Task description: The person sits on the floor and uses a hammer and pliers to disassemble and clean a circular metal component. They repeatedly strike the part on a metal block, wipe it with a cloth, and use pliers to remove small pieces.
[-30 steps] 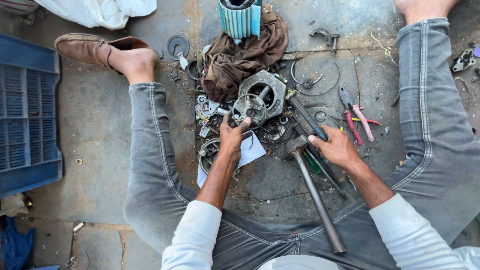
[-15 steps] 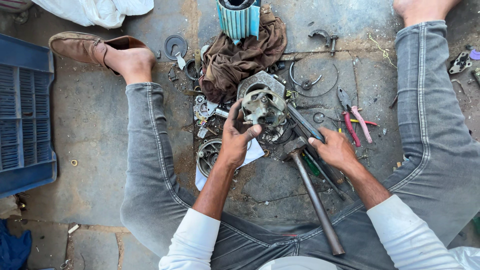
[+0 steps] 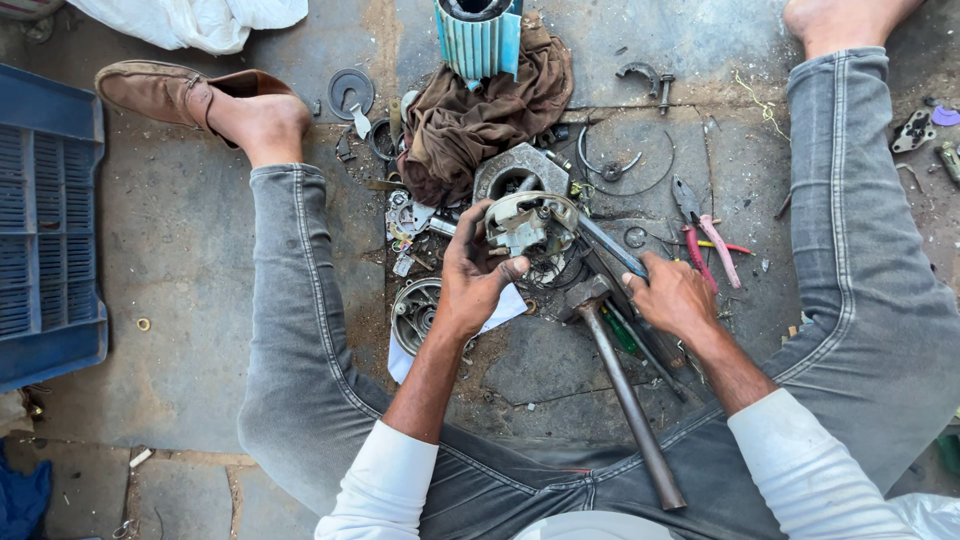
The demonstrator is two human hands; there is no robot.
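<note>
The left hand (image 3: 470,275) grips a round metal housing (image 3: 528,222) from below, fingers (image 3: 505,268) curled over its rim and thumb up its side, holding it tilted just above the floor (image 3: 170,240). The housing sits between the person's spread legs, in front of a brown rag (image 3: 470,115) and beside a square grey plate (image 3: 520,170).

The right hand (image 3: 675,295) is clenched around a dark-handled tool (image 3: 612,248) — its tip reaches the housing's right edge. Just under that hand lies a hammer (image 3: 620,385), head near the housing, handle running back toward the person's lap.

Red-handled pliers (image 3: 705,235) lie to the right, apart from both hands. A ribbed blue motor casing (image 3: 478,38) stands behind the rag. A second round part (image 3: 415,312) rests on white paper beneath the left wrist — a blue crate (image 3: 45,230) is far left.
</note>
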